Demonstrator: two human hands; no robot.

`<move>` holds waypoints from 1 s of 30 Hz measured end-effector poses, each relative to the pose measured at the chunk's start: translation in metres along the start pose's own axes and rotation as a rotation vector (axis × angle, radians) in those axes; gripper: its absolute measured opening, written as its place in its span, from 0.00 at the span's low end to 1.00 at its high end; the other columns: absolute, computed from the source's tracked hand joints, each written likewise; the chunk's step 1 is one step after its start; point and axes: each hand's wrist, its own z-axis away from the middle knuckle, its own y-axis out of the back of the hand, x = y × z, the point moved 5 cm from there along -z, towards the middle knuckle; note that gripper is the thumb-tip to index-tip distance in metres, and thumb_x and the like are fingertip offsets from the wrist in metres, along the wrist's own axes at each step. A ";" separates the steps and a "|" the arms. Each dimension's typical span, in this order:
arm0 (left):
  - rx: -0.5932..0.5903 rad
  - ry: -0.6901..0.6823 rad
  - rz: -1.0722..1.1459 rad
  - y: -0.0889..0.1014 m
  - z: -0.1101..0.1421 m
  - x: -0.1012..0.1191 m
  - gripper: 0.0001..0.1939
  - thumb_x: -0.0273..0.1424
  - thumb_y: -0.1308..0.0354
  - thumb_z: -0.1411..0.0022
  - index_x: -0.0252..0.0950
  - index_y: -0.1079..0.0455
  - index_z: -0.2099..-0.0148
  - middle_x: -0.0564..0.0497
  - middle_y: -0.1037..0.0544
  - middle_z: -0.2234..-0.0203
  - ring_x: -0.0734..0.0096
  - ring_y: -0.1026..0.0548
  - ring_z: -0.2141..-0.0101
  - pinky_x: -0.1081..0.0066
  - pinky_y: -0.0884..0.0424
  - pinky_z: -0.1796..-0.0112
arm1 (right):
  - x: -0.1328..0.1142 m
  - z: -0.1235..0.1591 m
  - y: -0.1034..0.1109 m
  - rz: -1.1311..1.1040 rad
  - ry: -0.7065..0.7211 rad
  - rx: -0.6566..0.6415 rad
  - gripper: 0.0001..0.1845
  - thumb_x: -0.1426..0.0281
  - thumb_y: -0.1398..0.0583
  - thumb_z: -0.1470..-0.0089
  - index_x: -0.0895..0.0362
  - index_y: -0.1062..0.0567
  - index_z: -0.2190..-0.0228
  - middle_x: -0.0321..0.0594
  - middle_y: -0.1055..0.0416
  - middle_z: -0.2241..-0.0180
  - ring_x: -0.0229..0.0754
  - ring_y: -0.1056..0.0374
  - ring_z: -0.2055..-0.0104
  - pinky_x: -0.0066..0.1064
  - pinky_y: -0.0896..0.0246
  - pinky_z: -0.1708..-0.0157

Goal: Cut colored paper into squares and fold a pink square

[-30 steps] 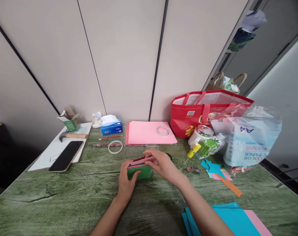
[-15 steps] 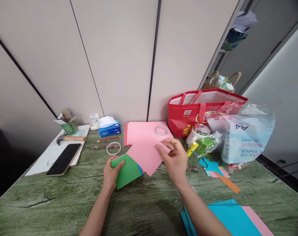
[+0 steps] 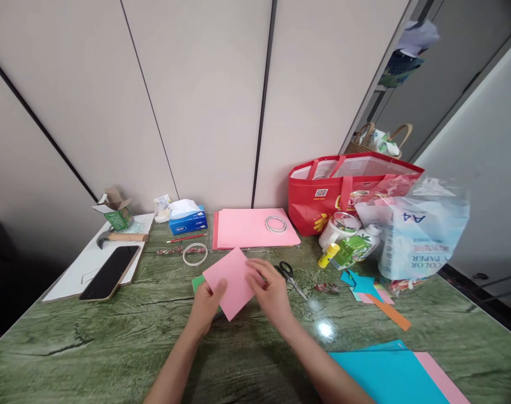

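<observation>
A pink paper square [image 3: 228,275] is held up between both hands, one corner pointing down. My left hand [image 3: 205,306] is closed, its thumb lying over the pink square's left side. Behind that square, in the same hand, the edge of a green paper square [image 3: 197,281] shows; the rest is hidden. My right hand [image 3: 271,292] pinches the pink square's right side with thumb and fingers. Just right of that hand, scissors [image 3: 291,276] with black handles lie on the table. A pale ring [image 3: 195,255] lies beyond my left hand.
Pink sheets [image 3: 242,227] carrying metal rings lie at the back. Blue sheets [image 3: 386,376] sit front right, below paper scraps [image 3: 363,286]. A glue stick [image 3: 328,255], red bag [image 3: 310,202] and paper packet [image 3: 424,235] stand right. A phone [image 3: 110,273] and hammer [image 3: 123,237] are left.
The pink square has come down and left, now over the green paper, which it mostly covers. My right hand moved left with it, uncovering the scissors; my left hand shifted slightly right.
</observation>
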 end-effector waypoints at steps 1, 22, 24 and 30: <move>-0.009 0.022 0.012 -0.003 0.002 -0.003 0.23 0.44 0.36 0.59 0.29 0.29 0.66 0.47 0.24 0.77 0.64 0.26 0.75 0.66 0.28 0.74 | 0.006 0.002 -0.002 0.057 -0.001 -0.056 0.13 0.74 0.45 0.49 0.52 0.28 0.61 0.42 0.29 0.60 0.44 0.32 0.58 0.33 0.33 0.60; -0.130 0.184 0.172 0.001 0.000 -0.018 0.14 0.36 0.37 0.55 0.31 0.30 0.69 0.52 0.27 0.84 0.77 0.33 0.88 0.78 0.39 0.91 | 0.090 0.028 0.025 0.684 -0.087 -0.364 0.08 0.77 0.45 0.51 0.58 0.27 0.69 0.41 0.29 0.70 0.44 0.35 0.63 0.33 0.39 0.62; -0.138 0.186 0.140 -0.002 0.000 -0.020 0.14 0.36 0.37 0.54 0.30 0.30 0.69 0.51 0.27 0.85 0.73 0.31 0.87 0.78 0.40 0.92 | 0.096 0.031 0.033 0.740 -0.164 -0.321 0.07 0.73 0.45 0.49 0.59 0.27 0.69 0.45 0.30 0.70 0.47 0.36 0.63 0.37 0.40 0.62; -0.195 0.184 0.093 -0.008 0.004 -0.022 0.14 0.36 0.38 0.52 0.29 0.32 0.70 0.51 0.27 0.87 0.74 0.31 0.88 0.79 0.41 0.92 | 0.102 0.036 0.051 0.898 -0.449 -0.275 0.11 0.69 0.46 0.48 0.61 0.28 0.64 0.53 0.34 0.65 0.50 0.33 0.65 0.39 0.41 0.66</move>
